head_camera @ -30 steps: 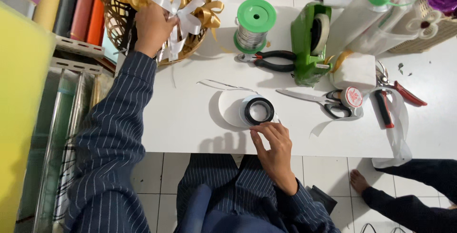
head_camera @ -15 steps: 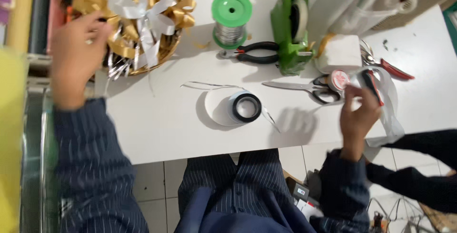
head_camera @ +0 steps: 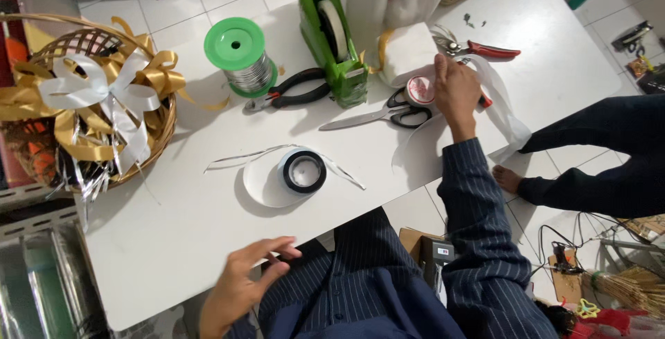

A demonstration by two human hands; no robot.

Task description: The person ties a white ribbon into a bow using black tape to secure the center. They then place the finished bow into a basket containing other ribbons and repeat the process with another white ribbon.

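Note:
My right hand (head_camera: 454, 93) rests at the far right of the white table (head_camera: 173, 242), fingers curled around a red-handled tool (head_camera: 485, 101) of which only the tip shows. It lies over a wide white ribbon strip (head_camera: 504, 114), beside a small white ribbon roll (head_camera: 418, 90) and grey scissors (head_camera: 377, 116). My left hand (head_camera: 242, 287) hovers open at the table's near edge, fingers apart, holding nothing. A black tape roll (head_camera: 303, 171) sits on a white disc of ribbon (head_camera: 260, 190) at the table's middle.
A wicker basket (head_camera: 161, 138) with gold and white bows stands at the left. At the back are a green wire spool (head_camera: 237, 51), black-handled pliers (head_camera: 298, 94), a green tape dispenser (head_camera: 332, 38) and red-handled shears (head_camera: 488, 50). Another person's bare foot (head_camera: 509, 176) is on the floor at right.
My left hand left the basket and dropped, open, to the near table edge. My right hand moved from beside the black tape roll to the red-handled tool at the right.

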